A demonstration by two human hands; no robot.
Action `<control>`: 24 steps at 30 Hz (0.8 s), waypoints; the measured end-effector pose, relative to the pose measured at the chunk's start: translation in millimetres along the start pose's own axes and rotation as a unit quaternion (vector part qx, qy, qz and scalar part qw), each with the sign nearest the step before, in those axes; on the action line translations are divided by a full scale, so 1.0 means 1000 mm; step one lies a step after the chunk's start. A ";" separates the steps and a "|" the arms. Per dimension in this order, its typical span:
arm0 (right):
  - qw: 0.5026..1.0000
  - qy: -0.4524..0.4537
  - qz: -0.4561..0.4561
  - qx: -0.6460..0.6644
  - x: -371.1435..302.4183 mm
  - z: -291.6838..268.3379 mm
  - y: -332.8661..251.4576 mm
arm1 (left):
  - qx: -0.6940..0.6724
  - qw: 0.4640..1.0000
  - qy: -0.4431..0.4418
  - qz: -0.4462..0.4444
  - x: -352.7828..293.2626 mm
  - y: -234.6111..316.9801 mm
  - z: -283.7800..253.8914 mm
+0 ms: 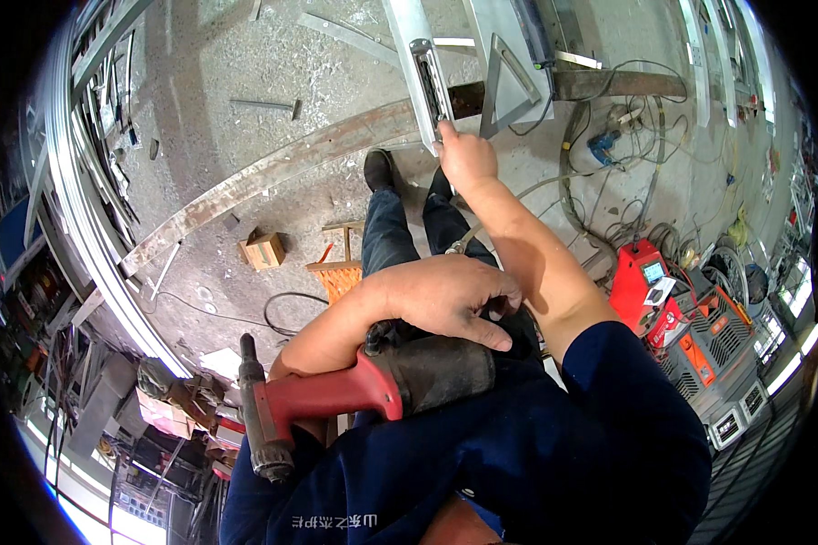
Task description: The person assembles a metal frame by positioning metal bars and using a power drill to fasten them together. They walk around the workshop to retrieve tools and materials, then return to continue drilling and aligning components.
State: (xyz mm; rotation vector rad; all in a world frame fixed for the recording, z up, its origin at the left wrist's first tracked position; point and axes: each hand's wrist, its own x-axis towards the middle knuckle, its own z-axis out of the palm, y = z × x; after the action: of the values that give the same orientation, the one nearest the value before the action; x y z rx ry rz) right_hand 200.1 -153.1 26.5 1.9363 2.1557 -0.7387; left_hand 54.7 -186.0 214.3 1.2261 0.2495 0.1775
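The right hand (468, 162) has its fingers curled at the near end of the slotted rail (407, 54), which crosses over the curved beam (336, 136); whether they pinch anything there, one cannot tell. A triangle (493, 91) is just right of the rail. Bodyward of the rail are the left hand (459, 295), fingers bent, its hold unclear, and a red-and-black tool (354, 389).

Right arm (545, 245) extended forward, left arm (341, 313) folded across torso (518, 454).
Right hand (471, 165) far out, fingers curled, partly hidden; left hand (445, 295) back up, fingers (509, 292) loosely bent, thumb (489, 335) apart.
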 end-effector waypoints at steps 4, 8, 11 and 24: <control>1.000 -0.002 0.013 0.026 -0.008 0.002 -0.001 | 0.010 1.000 -0.009 0.010 0.003 -0.003 -0.002; 0.995 0.027 0.036 0.087 -0.022 -0.015 -0.004 | 0.015 1.000 -0.006 0.008 0.005 0.006 0.000; 0.973 0.005 0.088 0.215 -0.035 -0.054 -0.015 | 0.001 0.999 -0.029 -0.012 0.004 0.006 -0.001; 0.899 -0.215 -0.289 0.248 -0.171 -0.243 -0.137 | -0.045 0.982 -0.114 -0.142 0.097 -0.023 0.035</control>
State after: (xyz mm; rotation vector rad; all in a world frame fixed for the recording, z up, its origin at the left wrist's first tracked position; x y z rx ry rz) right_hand 145.6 -201.5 345.4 1.0685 2.3882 -1.7704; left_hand 157.8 -199.5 194.5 1.0967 0.2115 -0.1958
